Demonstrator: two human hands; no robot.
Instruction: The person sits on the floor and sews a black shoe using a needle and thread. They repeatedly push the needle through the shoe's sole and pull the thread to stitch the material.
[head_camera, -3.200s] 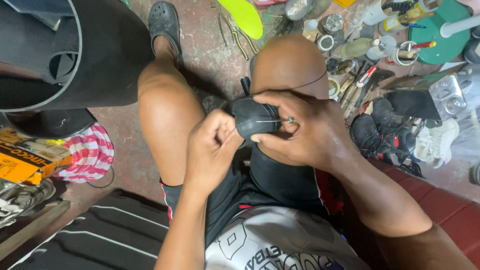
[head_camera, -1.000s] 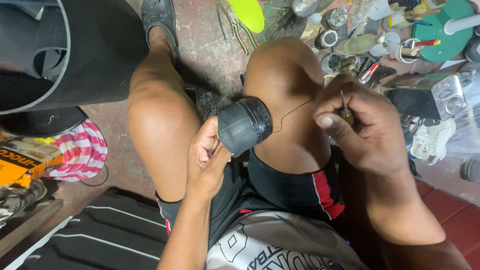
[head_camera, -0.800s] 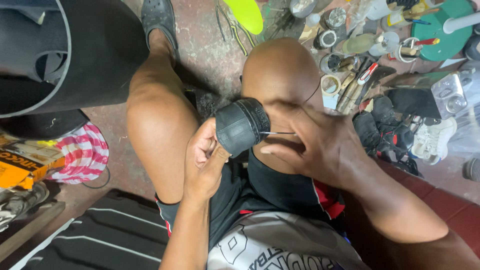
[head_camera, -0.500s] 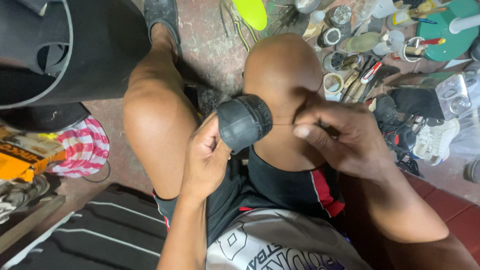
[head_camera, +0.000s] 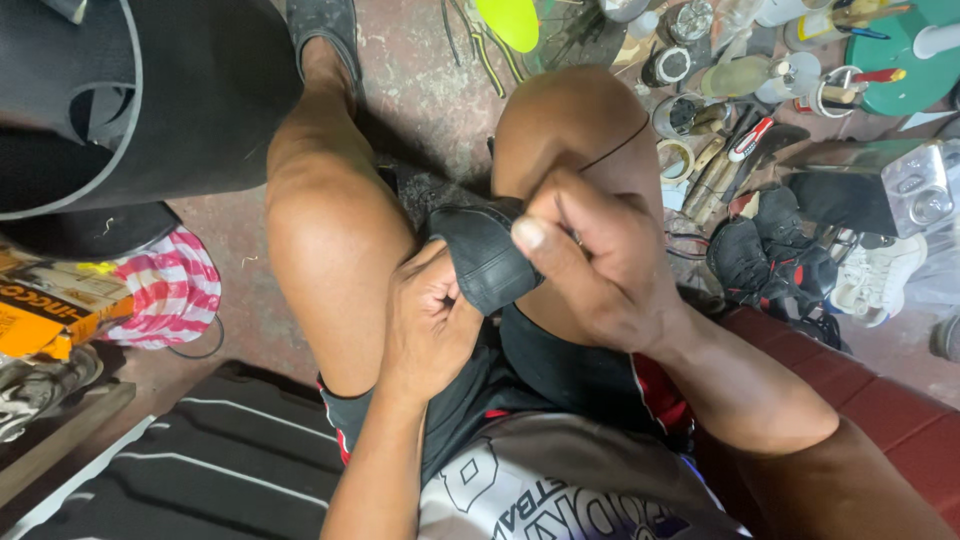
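A black leather piece (head_camera: 485, 255) with a stitched edge is held between my knees. My left hand (head_camera: 425, 320) grips it from below and the left. My right hand (head_camera: 590, 255) closes over its right end, thumb on top. A thin dark thread (head_camera: 625, 140) runs from under my right hand up across my right knee. Any needle is hidden inside my right fist.
A large black bag (head_camera: 130, 100) lies at the upper left, with a red-and-white striped cloth (head_camera: 165, 290) and a yellow box (head_camera: 45, 315) below it. Tools, tape rolls and jars (head_camera: 720, 110) crowd the floor at the upper right beside black shoes (head_camera: 770, 255).
My right hand had pulled the thread out to the right, then came back and now clamps over the black piece. The piece has tilted so its flat side faces up.
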